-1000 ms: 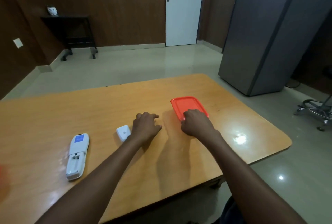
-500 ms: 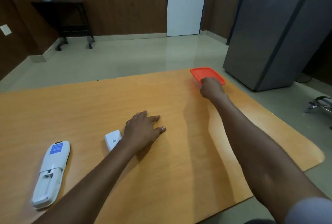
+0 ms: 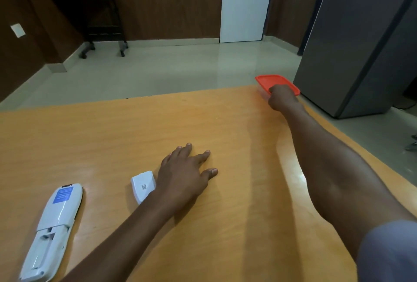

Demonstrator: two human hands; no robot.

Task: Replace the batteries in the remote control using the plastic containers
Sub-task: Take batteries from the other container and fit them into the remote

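The left hand (image 3: pixel 184 175) lies flat on the wooden table (image 3: pixel 108 137), palm down. Its fingers are straight and spread a little, and it holds nothing. Right beside its wrist, at about 9 o'clock from the hand, sits the small white battery cover (image 3: pixel 142 186). The cover has a tiny dark square code on it. It looks like it touches the wrist, but that is hard to tell.

The right hand (image 3: pixel 282 98) is stretched far out to the table's far right corner, at about 1 o'clock from the left hand. Its fingers are curled at the near edge of the plastic container (image 3: pixel 274 83). It seems to hold that edge, though the fingers are hidden behind the back of the hand. The container has a bright red-orange lid with round corners, and the lid is on. Under the lid a bit of clear box shows. It sits right at the table's far edge.

The remote control (image 3: pixel 53 229) lies at about 8 o'clock from the left hand, well apart from it. It is long and white and lies on its face. A blue sticker is on its far end. The near end is open, and the battery slot shows.

Past the table are a shiny floor, a white door (image 3: pixel 244 6) at 12 o'clock, and a tall gray fridge (image 3: pixel 361 44) at 2 o'clock.
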